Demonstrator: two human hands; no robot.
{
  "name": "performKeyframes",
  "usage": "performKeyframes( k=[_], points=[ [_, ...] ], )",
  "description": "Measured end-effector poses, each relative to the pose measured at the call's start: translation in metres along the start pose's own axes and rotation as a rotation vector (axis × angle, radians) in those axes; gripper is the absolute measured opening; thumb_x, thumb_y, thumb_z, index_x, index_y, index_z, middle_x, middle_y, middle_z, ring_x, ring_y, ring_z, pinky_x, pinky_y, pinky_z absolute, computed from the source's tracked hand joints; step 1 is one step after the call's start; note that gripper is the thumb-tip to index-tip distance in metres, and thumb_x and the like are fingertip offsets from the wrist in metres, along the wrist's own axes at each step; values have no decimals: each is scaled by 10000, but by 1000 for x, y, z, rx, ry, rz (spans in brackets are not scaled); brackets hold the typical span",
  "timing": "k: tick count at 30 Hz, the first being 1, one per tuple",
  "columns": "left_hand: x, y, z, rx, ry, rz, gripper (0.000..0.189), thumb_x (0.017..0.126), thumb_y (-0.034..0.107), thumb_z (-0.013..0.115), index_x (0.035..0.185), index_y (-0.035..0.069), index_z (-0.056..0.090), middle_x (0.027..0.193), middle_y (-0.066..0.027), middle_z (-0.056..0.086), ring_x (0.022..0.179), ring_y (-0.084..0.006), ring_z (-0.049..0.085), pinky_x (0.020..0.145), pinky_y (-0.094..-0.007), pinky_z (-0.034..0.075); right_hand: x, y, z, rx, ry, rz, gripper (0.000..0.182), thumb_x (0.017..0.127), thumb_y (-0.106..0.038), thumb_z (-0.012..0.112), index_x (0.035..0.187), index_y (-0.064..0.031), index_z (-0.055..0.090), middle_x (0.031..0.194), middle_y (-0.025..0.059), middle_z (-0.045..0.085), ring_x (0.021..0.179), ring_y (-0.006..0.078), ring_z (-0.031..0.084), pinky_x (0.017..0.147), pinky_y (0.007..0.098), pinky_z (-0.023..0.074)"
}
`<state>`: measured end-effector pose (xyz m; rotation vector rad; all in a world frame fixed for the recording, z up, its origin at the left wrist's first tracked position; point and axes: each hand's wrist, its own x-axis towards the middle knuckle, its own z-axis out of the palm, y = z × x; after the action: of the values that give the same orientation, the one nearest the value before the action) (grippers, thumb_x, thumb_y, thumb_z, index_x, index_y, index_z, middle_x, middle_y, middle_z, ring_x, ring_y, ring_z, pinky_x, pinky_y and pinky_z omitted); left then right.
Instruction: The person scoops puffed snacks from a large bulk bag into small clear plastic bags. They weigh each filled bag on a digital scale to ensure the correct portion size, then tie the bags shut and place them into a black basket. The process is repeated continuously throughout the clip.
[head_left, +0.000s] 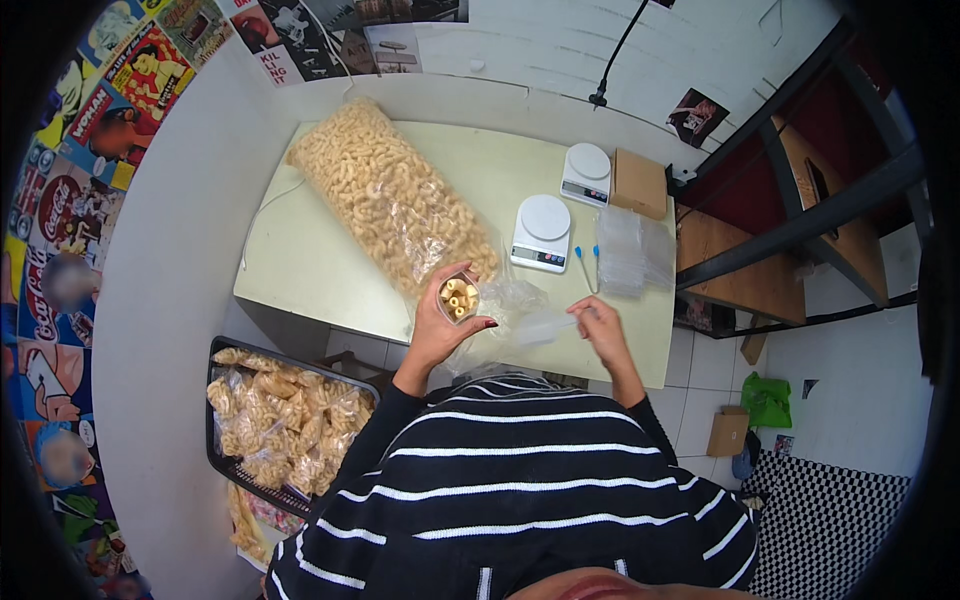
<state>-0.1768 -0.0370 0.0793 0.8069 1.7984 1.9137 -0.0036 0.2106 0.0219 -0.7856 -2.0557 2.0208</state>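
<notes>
My left hand (433, 328) is curled around a small clear plastic container or bag (459, 320), its mouth facing up. Several tube-shaped snack pieces (456, 298) show inside it. To the right, my right hand (602, 330) pinches one end of a translucent white plastic piece (541, 328), blurred, perhaps a scoop. Just beyond my left hand lies a large clear bag (397, 195) full of curled, macaroni-like snacks. Its loose, crumpled plastic end (510, 296) spreads over the table edge between my hands.
On the pale table (315, 247) are two digital kitchen scales (545, 219) (587, 169), a cardboard box (640, 182), blue-tipped tongs (586, 268) and stacked clear plastic bags (622, 251). A black crate (217, 442) of filled snack bags stands at lower left. Shelving (742, 262) rises at right.
</notes>
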Motion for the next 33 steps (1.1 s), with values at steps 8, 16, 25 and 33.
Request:
performKeyframes(
  k=[8,16,25,33],
  points=[
    [4,3,12,-193,-174,-19,991,614,207,940,1417,51,382,1154,-84,609,1134,-180,564,984,-308,438,0,21,46,-736,-161,-131,250,952,-186,603,1139,-30,661,947,120,647,841,234,628,759,288,507],
    [20,1,30,-408,-419,-144,1035,678,263,899,1472,64,265,1155,-83,610,1137,-186,558,987,-314,424,11,-104,47,-223,-159,-409,200,945,-172,617,1057,-19,682,978,73,616,927,205,605,813,320,478],
    [8,-8,38,-331,-242,-66,711,812,129,789,1383,35,376,1210,-96,595,1196,-191,552,999,-313,447,11,-91,34,-335,-65,-529,110,912,-107,644,922,3,636,965,74,597,841,177,584,792,309,463],
    [-7,-28,44,-63,46,-18,82,916,-25,620,988,-41,656,984,-104,695,930,-179,658,846,-290,526,-3,-74,29,-305,53,-501,77,878,-49,661,915,12,633,933,89,586,804,197,602,719,296,475]
  ],
)
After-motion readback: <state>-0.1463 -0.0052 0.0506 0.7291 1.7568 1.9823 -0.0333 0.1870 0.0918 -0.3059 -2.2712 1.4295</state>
